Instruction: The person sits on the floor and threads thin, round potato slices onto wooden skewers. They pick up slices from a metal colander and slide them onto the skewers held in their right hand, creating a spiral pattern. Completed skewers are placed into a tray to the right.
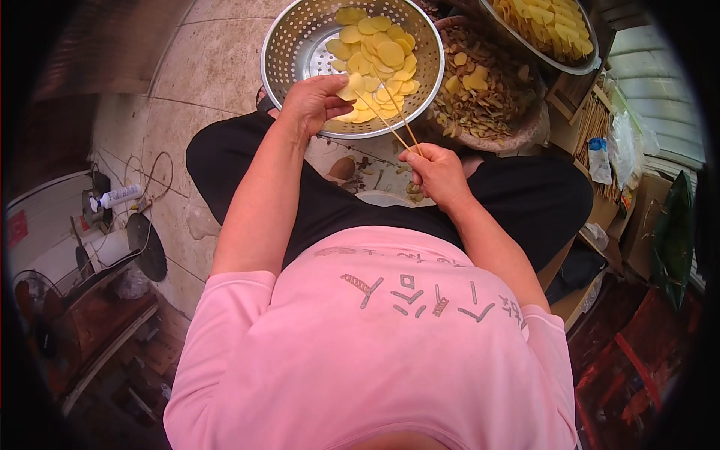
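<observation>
Between the thumb and fingers of my left hand (315, 101) is a thin yellow potato slice (353, 84), held over the near side of a perforated metal colander (284, 62). My right hand (436, 171) grips two thin wooden skewers (400, 126) by their lower ends, and they spread apart towards the colander. One skewer reaches the slice in my left hand; whether it pierces it I cannot tell. The other skewer's tip lies over the loose potato slices (391, 53) heaped in the colander's right half.
Right of the colander, a basin (520, 143) holds peelings (478, 101) with several potato pieces on top. Beyond it stands a metal tray (582, 68) of skewered slices (554, 25). A bundle of sticks (588, 126) is at the right. A brown potato (342, 168) lies on the tiled floor (219, 56).
</observation>
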The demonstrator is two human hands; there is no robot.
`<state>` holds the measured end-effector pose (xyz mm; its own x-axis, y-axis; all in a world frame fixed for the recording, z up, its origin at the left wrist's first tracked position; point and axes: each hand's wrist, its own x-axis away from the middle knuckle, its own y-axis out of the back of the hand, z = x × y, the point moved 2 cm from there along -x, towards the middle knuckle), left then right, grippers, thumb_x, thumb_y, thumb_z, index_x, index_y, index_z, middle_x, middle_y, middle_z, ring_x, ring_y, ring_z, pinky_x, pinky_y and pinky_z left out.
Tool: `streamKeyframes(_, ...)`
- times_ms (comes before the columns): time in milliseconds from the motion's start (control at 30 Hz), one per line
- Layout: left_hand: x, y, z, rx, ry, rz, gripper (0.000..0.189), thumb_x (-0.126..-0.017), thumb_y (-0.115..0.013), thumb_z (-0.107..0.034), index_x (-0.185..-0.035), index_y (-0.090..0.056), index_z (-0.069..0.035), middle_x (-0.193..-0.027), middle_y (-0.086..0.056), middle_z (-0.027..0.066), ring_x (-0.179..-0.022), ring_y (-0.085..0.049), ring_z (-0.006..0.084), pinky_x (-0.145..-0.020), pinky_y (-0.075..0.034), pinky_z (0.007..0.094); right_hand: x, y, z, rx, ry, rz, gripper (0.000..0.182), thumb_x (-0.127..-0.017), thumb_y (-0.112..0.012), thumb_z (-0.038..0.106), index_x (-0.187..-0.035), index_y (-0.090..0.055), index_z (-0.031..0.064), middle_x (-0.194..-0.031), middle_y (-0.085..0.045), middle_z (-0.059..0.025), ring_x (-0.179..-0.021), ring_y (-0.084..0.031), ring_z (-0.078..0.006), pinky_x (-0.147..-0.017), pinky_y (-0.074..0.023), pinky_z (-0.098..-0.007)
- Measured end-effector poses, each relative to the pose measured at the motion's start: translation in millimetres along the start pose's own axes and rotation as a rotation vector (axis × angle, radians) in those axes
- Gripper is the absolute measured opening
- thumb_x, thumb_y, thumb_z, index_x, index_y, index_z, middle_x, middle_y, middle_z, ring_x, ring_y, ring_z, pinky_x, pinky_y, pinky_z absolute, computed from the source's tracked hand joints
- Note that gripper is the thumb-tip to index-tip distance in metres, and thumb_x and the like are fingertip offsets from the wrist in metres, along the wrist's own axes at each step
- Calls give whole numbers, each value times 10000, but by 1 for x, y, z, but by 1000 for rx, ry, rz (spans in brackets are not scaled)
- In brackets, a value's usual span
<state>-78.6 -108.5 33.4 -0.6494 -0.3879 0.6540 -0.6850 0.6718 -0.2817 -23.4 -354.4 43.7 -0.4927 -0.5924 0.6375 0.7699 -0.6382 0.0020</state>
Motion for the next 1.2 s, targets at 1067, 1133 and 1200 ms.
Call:
streamKeyframes(1067, 31, -33, -7, -716, -551, -12, 122, -814, -675, -122, -825, -627, -12, -747, -648, 20, -677, -569, 58, -638, -463, 208, -9, 1, -3, -6, -73, -93, 196, -897, -552, 198, -806, -631, 43, -532, -487, 14, -387, -385, -52, -351, -315, -199)
streamKeyframes(1133, 29, -31, -5, -690, -547, -4, 126, -816, -675, -128, -831, -624, -13, -751, -647, 23, -677, -573, 62, -644, -471, 214, -9, 1, -3, -3, -73, -92, 201, -900, -550, 204, -808, -630, 43, -534, -486, 14, -385, -382, -53, -352, -315, -199)
streamKeyframes(1200, 22, -27, -1, -627, -526, 1, 131, -818, -674, -131, -840, -619, -15, -762, -645, 30, -680, -584, 72, -656, -488, 228, -8, 1, -1, -4, -70, -86, 206, -905, -549, 212, -815, -628, 44, -538, -488, 15, -383, -379, -54, -354, -315, -197)
